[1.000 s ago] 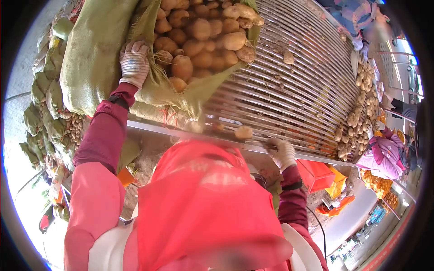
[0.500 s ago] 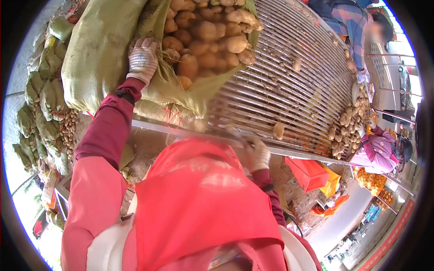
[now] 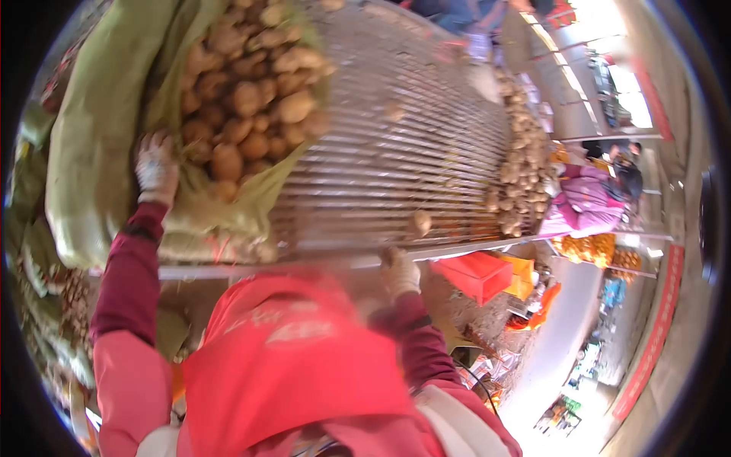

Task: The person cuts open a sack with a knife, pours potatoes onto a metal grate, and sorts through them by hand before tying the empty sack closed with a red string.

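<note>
Directly ahead, a green sack (image 3: 91, 152) lies tipped on a metal roller bed (image 3: 396, 167), mouth open so its potatoes (image 3: 244, 99) can roll out. The gloved left hand (image 3: 156, 169) grips the sack's edge, steadying it. The gloved right hand (image 3: 400, 270) rests at the bed's near edge; blur hides its grip.

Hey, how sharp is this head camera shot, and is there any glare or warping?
Head view: motion blur smears the whole frame, so the brown potatoes in the green woven sack and the gloved left hand look soft; fisheye bends the metal bar grate, with black corners; daylight blows out the upper right.
</note>
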